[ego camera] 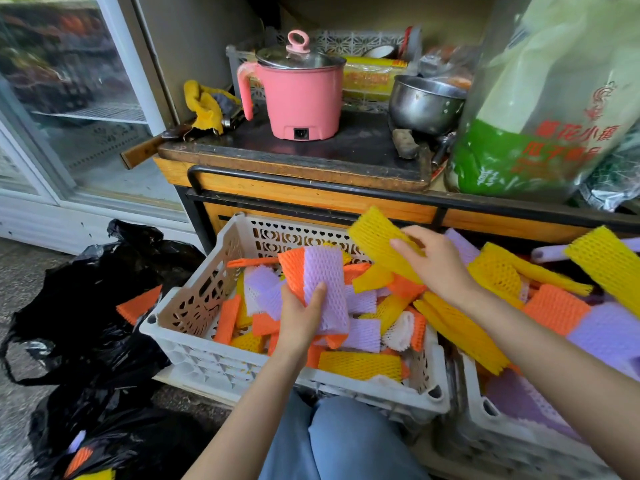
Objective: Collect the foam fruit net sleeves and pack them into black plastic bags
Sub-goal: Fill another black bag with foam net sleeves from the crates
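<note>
Left hand (302,313) clenches a small stack of purple and orange foam net sleeves (323,289); right hand (433,261) pinches a long yellow foam net sleeve (377,242), both above the white perforated plastic crate (194,306). Risk: the light stack may fan apart and spill beside the crumpled black plastic bag (86,306) to the left.

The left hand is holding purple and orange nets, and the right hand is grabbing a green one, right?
Not quite. In the head view the right hand is grabbing a yellow foam net sleeve, not a green one. The left hand does hold a purple sleeve and an orange sleeve.
</note>
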Demonstrator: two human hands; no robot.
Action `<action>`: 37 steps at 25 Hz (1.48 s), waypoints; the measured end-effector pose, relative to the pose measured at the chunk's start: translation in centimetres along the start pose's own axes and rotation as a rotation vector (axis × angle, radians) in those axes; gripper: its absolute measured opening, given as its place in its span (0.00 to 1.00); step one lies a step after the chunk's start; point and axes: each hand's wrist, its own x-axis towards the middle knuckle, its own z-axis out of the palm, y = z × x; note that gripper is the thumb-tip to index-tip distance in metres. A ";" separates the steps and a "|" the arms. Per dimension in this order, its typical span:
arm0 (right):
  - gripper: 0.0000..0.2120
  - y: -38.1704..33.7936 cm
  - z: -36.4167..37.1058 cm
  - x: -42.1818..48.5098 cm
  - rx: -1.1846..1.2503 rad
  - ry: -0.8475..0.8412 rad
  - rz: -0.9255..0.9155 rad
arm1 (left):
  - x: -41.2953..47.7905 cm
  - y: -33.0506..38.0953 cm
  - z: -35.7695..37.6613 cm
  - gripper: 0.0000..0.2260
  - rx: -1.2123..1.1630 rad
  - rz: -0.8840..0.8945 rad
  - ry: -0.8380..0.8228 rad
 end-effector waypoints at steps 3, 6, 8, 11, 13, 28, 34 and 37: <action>0.10 -2.4 2.1 -1.3 0.319 -0.139 0.117 | -1.2 1.0 1.5 0.16 -0.095 0.009 -0.098; 0.07 -2.0 3.7 -3.0 0.240 -0.079 0.158 | -2.2 1.6 2.1 0.24 -0.246 -0.045 -0.250; 0.08 -1.7 3.9 -3.8 0.167 -0.066 0.160 | -2.2 1.1 2.0 0.31 -0.172 -0.040 -0.300; 0.12 -1.2 3.0 -5.0 0.149 -0.181 0.109 | -2.2 0.7 1.9 0.21 -0.070 0.009 -0.211; 0.20 0.4 1.4 -6.0 0.033 -0.189 0.090 | -2.2 0.8 1.6 0.16 -0.069 0.004 -0.173; 0.12 0.7 -2.1 -8.7 -0.069 -0.044 0.098 | -2.8 0.6 1.4 0.22 -0.001 0.026 -0.075; 0.28 -8.0 6.9 -6.3 0.067 -0.273 -0.020 | -4.8 4.0 -2.1 0.13 -0.157 0.192 -0.036; 0.46 -11.3 11.1 -4.6 0.090 -0.378 -0.032 | -4.3 4.8 -6.4 0.20 -0.222 0.265 -0.038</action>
